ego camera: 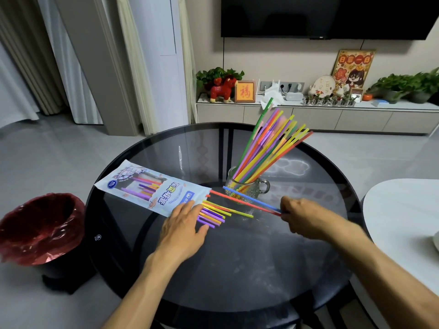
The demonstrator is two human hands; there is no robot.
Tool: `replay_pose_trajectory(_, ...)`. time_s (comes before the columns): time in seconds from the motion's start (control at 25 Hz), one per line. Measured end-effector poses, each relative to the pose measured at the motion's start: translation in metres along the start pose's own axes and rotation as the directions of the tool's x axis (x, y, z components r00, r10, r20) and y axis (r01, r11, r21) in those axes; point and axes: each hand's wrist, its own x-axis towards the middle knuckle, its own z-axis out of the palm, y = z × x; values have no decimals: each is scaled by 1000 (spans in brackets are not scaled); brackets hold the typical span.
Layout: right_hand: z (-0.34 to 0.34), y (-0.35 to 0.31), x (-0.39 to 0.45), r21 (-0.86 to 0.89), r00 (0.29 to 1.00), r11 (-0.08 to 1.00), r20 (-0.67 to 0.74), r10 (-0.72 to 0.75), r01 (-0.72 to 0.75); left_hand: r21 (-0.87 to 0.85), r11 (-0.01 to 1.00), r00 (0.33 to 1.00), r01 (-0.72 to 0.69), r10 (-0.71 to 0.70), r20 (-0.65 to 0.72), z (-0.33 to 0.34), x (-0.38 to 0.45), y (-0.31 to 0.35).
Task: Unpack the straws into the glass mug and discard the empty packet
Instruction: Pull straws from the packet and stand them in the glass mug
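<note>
A round dark glass table (237, 269) fills the middle of the view. Off its rim at about nine o'clock stands a black bin lined with a red plastic bag (40, 230). On the tabletop toward ten o'clock lies the pale blue printed straw packet (152, 188), flat, its open end pointing to the centre, with yellow, purple and orange straws (216, 213) sticking out of that mouth onto the glass. At about one o'clock from the centre stands the clear textured glass mug (247, 186), upright, handle to the right, holding a big fan of coloured straws (268, 143) that lean toward one o'clock. The left hand (184, 224) lies with straight fingers pressing down on the packet's open end and the straws there. The right hand (300, 216), at three o'clock from the packet, pinches the ends of a red straw and a blue straw (247, 200), which stretch back toward the packet, passing in front of the mug.
</note>
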Motion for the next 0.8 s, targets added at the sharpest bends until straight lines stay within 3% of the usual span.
replay_pose_trajectory(0.08, -27, 10, -12, 199, 999, 980, 30, 13, -19, 10, 999, 999, 35, -35, -17, -1, 2, -3)
replay_pose_trajectory(0.16, -37, 7, -19, 452, 998, 890, -58, -29, 52, 10, 999, 999, 36, -36, -12, -2, 3, -1)
replay_pose_trajectory(0.24, -26, -18, -16, 542, 982, 825, -170, -81, 162, 4, 1000, 1000, -13, 13, 2, -2, 2, 5)
replay_pose_trajectory(0.36, 25, -62, 6, 185, 948, 963, -287, -140, 198, 43, 993, 992, -111, 109, 59, 5, -10, 18)
replay_pose_trajectory(0.52, 52, -91, 20, -136, 947, 981, -274, -170, 137, 58, 989, 989, -136, 132, 67, 10, -18, 21)
replay_pose_trajectory(0.68, 46, -97, 26, -206, 960, 971, -225, -168, 121, 63, 987, 987, -150, 147, 60, 8, -17, 18)
replay_pose_trajectory(0.8, 43, -97, 27, -118, 972, 982, -168, -166, 148, 60, 987, 987, -151, 147, 68, 6, -16, 18)
